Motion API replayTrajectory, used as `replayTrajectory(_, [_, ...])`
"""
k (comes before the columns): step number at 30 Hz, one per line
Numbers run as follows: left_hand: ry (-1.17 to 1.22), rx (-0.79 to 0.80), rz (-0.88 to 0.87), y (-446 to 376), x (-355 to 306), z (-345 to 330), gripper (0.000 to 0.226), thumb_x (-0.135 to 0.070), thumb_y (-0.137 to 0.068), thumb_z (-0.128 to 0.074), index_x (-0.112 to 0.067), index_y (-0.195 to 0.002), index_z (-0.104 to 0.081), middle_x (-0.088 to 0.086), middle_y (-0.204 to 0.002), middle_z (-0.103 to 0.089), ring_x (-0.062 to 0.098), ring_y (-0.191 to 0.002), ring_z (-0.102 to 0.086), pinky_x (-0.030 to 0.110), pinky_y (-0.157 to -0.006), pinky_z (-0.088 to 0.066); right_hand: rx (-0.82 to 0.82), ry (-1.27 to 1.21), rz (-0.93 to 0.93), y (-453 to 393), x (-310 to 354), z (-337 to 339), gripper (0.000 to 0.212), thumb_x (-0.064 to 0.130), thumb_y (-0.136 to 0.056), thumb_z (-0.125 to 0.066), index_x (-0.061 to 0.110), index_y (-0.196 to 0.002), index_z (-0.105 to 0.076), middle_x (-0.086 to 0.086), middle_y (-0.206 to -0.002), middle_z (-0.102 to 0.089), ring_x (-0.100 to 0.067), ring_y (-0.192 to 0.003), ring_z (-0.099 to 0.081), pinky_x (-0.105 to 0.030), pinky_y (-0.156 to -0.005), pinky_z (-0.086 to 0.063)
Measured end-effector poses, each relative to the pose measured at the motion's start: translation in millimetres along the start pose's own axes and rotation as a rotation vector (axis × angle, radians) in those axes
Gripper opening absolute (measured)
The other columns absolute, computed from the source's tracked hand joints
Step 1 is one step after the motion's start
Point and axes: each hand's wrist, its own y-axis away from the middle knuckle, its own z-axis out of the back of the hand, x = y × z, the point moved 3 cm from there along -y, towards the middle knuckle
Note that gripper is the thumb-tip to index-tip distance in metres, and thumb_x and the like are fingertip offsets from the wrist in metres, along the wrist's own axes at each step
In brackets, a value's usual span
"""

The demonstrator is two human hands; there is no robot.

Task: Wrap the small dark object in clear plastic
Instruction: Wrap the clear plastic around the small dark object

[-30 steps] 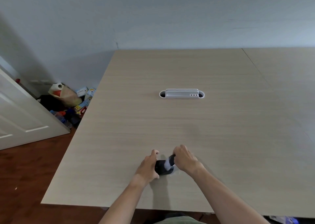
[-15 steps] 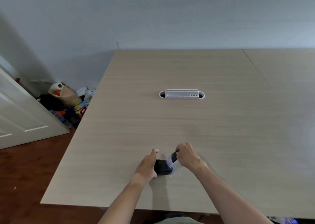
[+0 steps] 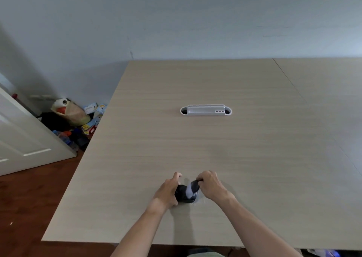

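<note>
A small dark object [image 3: 183,195] lies on the light wooden table [image 3: 215,149] near its front edge, between my two hands. My left hand [image 3: 167,191] cups its left side and holds it down. My right hand [image 3: 210,185] pinches a strip of clear plastic [image 3: 189,190] that looks greyish where it stretches over the object. A bit of clear film also shows on the table at the object's right base. The object's underside and left part are hidden by my fingers.
A white cable port with a raised lid [image 3: 205,110] sits in the table's middle. A seam [image 3: 290,82] joins a second table at the right. Left of the table are a white door [image 3: 23,139] and clutter on the floor [image 3: 74,119].
My right hand has shifted slightly right and up, pulling the plastic strip tighter over the dark object. My left hand has stayed on the object.
</note>
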Motion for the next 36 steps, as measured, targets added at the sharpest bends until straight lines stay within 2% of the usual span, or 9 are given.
replayTrajectory(4, [-0.035, 0.031, -0.005, -2, -1, 1, 0.095, 0.003, -0.056, -0.079, -0.021, -0.134, -0.03, 0.006, -0.118, -0.063, 0.03, -0.103, -0.061, 0.038, -0.081, -0.053, -0.063, 0.151, -0.044, 13, -2, 2, 0.017, -0.002, -0.086, -0.045, -0.003, -0.094, -0.059, -0.018, -0.104, -0.053, -0.038, -0.095, -0.06, -0.038, -0.074, -0.045])
replayTrajectory(9, [-0.066, 0.021, -0.027, -4, -5, 4, 0.079, 0.0, -0.063, -0.071, -0.02, -0.129, -0.033, 0.004, -0.111, -0.066, 0.03, -0.098, -0.061, 0.039, -0.074, -0.052, -0.013, 0.014, 0.011, 8, 1, -9, 0.014, -0.003, -0.072, -0.046, -0.001, -0.067, -0.059, -0.02, -0.077, -0.062, -0.038, -0.079, -0.06, -0.037, -0.062, -0.044])
replayTrajectory(11, [-0.054, 0.026, -0.021, -3, -7, 4, 0.069, -0.011, -0.068, -0.066, -0.02, -0.128, -0.034, 0.004, -0.105, -0.067, 0.028, -0.09, -0.061, 0.038, -0.068, -0.051, 0.005, 0.031, 0.004, 14, -5, -8, 0.016, -0.003, -0.075, -0.046, -0.002, -0.074, -0.062, -0.014, -0.08, -0.055, -0.032, -0.073, -0.056, -0.034, -0.06, -0.04])
replayTrajectory(14, [-0.096, 0.014, -0.029, -5, -4, 2, 0.074, -0.008, -0.061, -0.069, -0.026, -0.123, -0.034, -0.001, -0.097, -0.065, 0.025, -0.086, -0.06, 0.043, -0.074, -0.055, -0.086, 0.054, 0.0, 18, -13, 6, 0.019, -0.004, -0.079, -0.046, 0.006, -0.069, -0.057, -0.01, -0.085, -0.047, -0.029, -0.071, -0.05, -0.032, -0.062, -0.037])
replayTrajectory(19, [-0.112, 0.019, -0.037, -11, 3, -2, 0.073, 0.0, -0.065, -0.066, -0.032, -0.12, -0.03, 0.002, -0.104, -0.062, 0.03, -0.092, -0.061, 0.045, -0.079, -0.056, -0.062, -0.048, 0.068, 9, -4, 7, 0.027, -0.005, -0.078, -0.049, 0.001, -0.091, -0.073, -0.013, -0.099, -0.069, -0.025, -0.096, -0.059, -0.026, -0.081, -0.045])
replayTrajectory(23, [-0.081, 0.037, -0.046, -8, -1, 2, 0.068, 0.006, -0.072, -0.057, -0.027, -0.126, -0.033, 0.006, -0.118, -0.062, 0.028, -0.101, -0.06, 0.04, -0.085, -0.053, -0.059, 0.057, 0.031, 12, -8, 4, 0.023, -0.006, -0.076, -0.045, 0.007, -0.061, -0.057, -0.012, -0.09, -0.055, -0.03, -0.076, -0.056, -0.033, -0.064, -0.043])
replayTrajectory(28, [-0.032, 0.019, 0.001, 2, 1, 4, 0.071, 0.01, -0.072, -0.047, -0.024, -0.132, -0.032, 0.008, -0.128, -0.058, 0.03, -0.111, -0.056, 0.04, -0.088, -0.051, -0.12, -0.044, 0.038, 0, -4, -2, 0.015, -0.002, -0.073, -0.049, -0.006, -0.073, -0.064, -0.022, -0.079, -0.068, -0.036, -0.08, -0.06, -0.042, -0.071, -0.05])
replayTrajectory(32, [0.034, -0.079, 0.159, 23, 5, -12, 0.098, -0.023, -0.055, -0.078, -0.016, -0.139, -0.029, 0.005, -0.135, -0.038, 0.027, -0.127, -0.039, 0.033, -0.101, -0.043, -0.073, -0.017, 0.025, 4, -5, -15, 0.015, -0.002, -0.075, -0.047, -0.003, -0.061, -0.054, -0.018, -0.07, -0.061, -0.037, -0.072, -0.057, -0.04, -0.06, -0.042])
replayTrajectory(36, [0.126, -0.265, 0.33, 42, -6, -31, 0.11, -0.073, -0.035, -0.072, -0.018, -0.124, -0.037, 0.0, -0.122, -0.039, 0.023, -0.118, -0.039, 0.032, -0.099, -0.041, -0.167, -0.007, -0.019, 3, -15, -9, 0.022, -0.003, -0.077, -0.046, 0.005, -0.057, -0.048, -0.013, -0.069, -0.056, -0.03, -0.064, -0.05, -0.034, -0.055, -0.036])
